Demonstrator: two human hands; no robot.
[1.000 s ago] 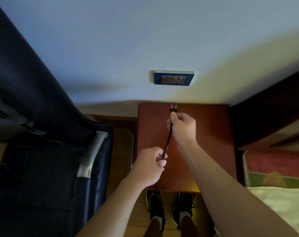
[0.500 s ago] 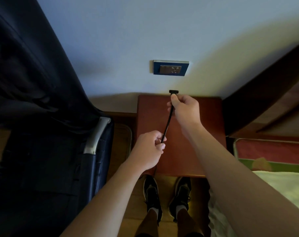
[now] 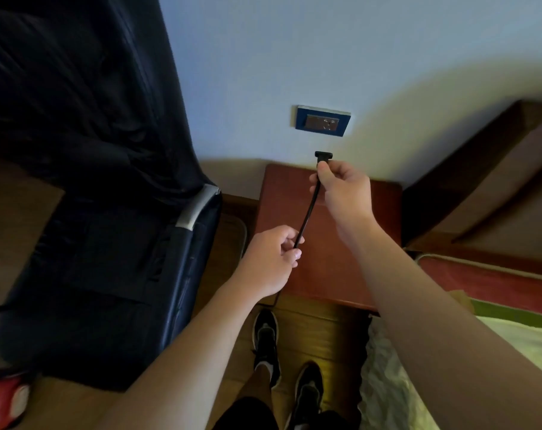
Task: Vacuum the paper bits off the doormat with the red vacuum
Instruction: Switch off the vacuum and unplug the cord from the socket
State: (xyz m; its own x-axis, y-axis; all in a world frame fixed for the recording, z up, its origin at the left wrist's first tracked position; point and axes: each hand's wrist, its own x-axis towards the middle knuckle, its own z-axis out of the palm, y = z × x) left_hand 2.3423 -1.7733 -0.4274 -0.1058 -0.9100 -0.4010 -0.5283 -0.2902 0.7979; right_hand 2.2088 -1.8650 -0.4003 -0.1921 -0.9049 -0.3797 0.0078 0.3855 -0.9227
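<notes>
Black plastic, item one: a plug (image 3: 324,155), its flat head turned up toward the wall socket (image 3: 323,121). It sits just below the socket and apart from it. I cannot see its prongs.

Item two: the cord (image 3: 308,212), thin and black. It runs taut and slanted from the plug down to my lower hand, over the surface (image 3: 282,193).

Item three: my right hand (image 3: 344,189), raised in front of the pale wall (image 3: 294,57). Thumb and curled fingers pinch the cord right beneath the plug head.

Item four: my left hand (image 3: 271,260), lower and nearer my body. It is clenched round the same cord, which comes out between thumb and forefinger.

Item five: the surface itself, a reddish-brown wooden top set against the wall directly under the socket.

Item six: the red vacuum (image 3: 2,401), at the bottom left corner on the wooden floor (image 3: 310,324). Only part of it is in frame, beside the base of the chair and well apart from both hands.

Item seven: a dark chair (image 3: 108,259) with a silver-capped armrest, filling the left side, just beside the surface.

Item eight: my black shoes (image 3: 266,342), standing on the floor in front of the surface.

Item nine: a bed (image 3: 449,352) at right, with pale rumpled bedding and a dark wooden headboard against the wall.
</notes>
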